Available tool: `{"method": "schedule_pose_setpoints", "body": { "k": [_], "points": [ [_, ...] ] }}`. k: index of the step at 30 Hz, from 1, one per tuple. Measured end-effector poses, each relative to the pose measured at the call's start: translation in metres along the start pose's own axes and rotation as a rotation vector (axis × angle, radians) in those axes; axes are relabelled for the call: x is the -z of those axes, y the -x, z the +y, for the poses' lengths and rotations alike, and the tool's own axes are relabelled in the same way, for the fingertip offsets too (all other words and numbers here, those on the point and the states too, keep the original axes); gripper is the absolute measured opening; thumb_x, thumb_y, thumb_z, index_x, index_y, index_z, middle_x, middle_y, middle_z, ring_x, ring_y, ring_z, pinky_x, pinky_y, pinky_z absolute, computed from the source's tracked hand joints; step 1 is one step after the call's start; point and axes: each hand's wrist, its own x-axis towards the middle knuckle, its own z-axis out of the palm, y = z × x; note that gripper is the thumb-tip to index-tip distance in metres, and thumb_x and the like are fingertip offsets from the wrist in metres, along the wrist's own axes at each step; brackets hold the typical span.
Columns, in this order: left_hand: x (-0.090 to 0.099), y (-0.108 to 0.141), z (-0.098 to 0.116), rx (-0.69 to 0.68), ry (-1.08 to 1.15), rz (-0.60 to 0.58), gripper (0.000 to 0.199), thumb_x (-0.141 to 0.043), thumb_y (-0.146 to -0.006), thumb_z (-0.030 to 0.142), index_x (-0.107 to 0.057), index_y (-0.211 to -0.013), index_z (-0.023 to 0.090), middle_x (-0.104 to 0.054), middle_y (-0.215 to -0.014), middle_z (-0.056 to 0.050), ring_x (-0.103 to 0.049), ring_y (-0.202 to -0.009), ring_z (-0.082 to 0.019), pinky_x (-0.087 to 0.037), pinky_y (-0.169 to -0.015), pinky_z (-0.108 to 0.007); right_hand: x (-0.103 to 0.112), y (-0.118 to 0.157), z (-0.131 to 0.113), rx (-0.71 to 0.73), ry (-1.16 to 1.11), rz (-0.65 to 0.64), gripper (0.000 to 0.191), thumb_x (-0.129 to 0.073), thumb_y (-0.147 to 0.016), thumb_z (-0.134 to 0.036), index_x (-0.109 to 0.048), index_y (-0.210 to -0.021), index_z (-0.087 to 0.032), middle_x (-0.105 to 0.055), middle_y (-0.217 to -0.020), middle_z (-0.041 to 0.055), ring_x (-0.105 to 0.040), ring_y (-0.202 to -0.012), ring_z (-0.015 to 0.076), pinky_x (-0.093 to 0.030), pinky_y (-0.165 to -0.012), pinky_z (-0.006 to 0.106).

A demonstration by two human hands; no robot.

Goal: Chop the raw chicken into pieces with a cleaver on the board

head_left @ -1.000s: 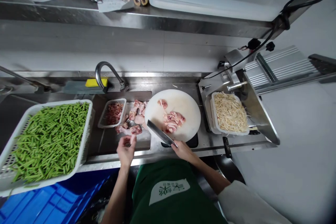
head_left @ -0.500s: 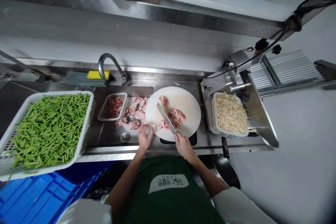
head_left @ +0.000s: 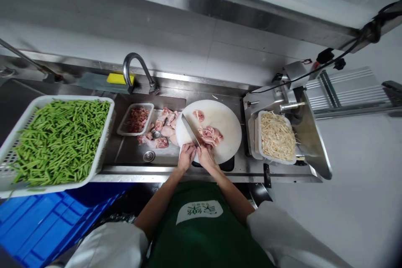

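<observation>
A round white cutting board [head_left: 229,146] bears raw meat pieces [head_left: 211,135] at its middle and one small piece [head_left: 198,115] near its upper left. My right hand [head_left: 206,158] is closed on the handle of a knife [head_left: 189,129], whose blade points up and to the left over the board. Close beside it, at the board's lower left edge, my left hand [head_left: 187,155] has its fingers bent together; whatever they hold is hidden. Larger raw meat pieces [head_left: 161,143] lie in the sink left of the board.
A small white basket [head_left: 120,129] of chopped meat stands in the sink, near a curved faucet [head_left: 138,57]. Far left is a big white basket [head_left: 108,134] of cut green beans. At right, a white container [head_left: 260,142] of pale shreds sits by a metal machine [head_left: 317,146].
My left hand has moved right, from beside the board onto its lower edge next to the knife, and its fingers have closed. My right hand and the knife have shifted slightly left. The view has tilted.
</observation>
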Motion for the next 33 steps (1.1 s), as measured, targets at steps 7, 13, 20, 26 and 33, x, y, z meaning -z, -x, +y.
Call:
{"method": "schedule_pose_setpoints", "body": {
  "k": [7, 13, 20, 26, 33],
  "points": [
    [-0.008, 0.000, -0.009, 0.033, -0.008, 0.018, 0.024, -0.045, -0.100, 0.025, -0.066, -0.096, 0.015, -0.065, -0.102, -0.012, -0.060, -0.101, -0.025, -0.050, -0.094, -0.044, -0.005, 0.011, 0.036, 0.118, -0.058, 0.045, 0.036, -0.038, -0.102, -0.029, -0.059, -0.127, -0.013, -0.068, -0.117, 0.0147, -0.063, -0.108, 0.0233, -0.046, -0.089, 0.029],
    [0.004, -0.002, 0.002, 0.114, 0.031, 0.100, 0.014, -0.056, -0.094, 0.029, -0.067, -0.095, 0.021, -0.067, -0.100, -0.009, -0.062, -0.102, -0.025, -0.049, -0.097, -0.043, 0.014, 0.040, 0.052, 0.024, -0.051, -0.041, 0.032, -0.038, -0.103, -0.031, -0.066, -0.108, -0.016, -0.074, -0.098, 0.0109, -0.069, -0.092, 0.0229, -0.046, -0.079, 0.027],
    [0.043, 0.019, -0.005, 0.331, -0.019, 0.554, 0.014, -0.055, -0.091, 0.033, -0.062, -0.094, 0.021, -0.064, -0.096, -0.009, -0.060, -0.101, -0.024, -0.047, -0.099, -0.044, 0.053, 0.047, -0.007, 0.234, -0.174, 0.359, 0.046, -0.029, -0.105, -0.037, -0.056, -0.136, -0.017, -0.072, -0.112, 0.0142, -0.069, -0.101, 0.0247, -0.050, -0.087, 0.031],
    [0.010, 0.024, -0.002, 0.255, 0.055, 0.161, 0.019, -0.051, -0.095, 0.031, -0.067, -0.096, 0.021, -0.065, -0.102, -0.011, -0.061, -0.103, -0.023, -0.049, -0.098, -0.041, -0.005, 0.018, -0.009, 0.117, 0.013, 0.040, 0.036, -0.035, -0.102, -0.026, -0.066, -0.114, -0.011, -0.074, -0.100, 0.0158, -0.070, -0.092, 0.0241, -0.049, -0.082, 0.029],
    [-0.017, 0.029, -0.017, 0.001, 0.033, 0.061, 0.021, -0.049, -0.098, 0.026, -0.068, -0.102, 0.018, -0.066, -0.103, -0.011, -0.060, -0.100, -0.022, -0.052, -0.094, -0.039, -0.008, -0.011, 0.025, 0.065, -0.236, 0.020, 0.026, -0.050, -0.097, -0.034, -0.068, -0.097, -0.016, -0.072, -0.089, 0.0092, -0.067, -0.087, 0.0202, -0.049, -0.070, 0.024]
  ]
}}
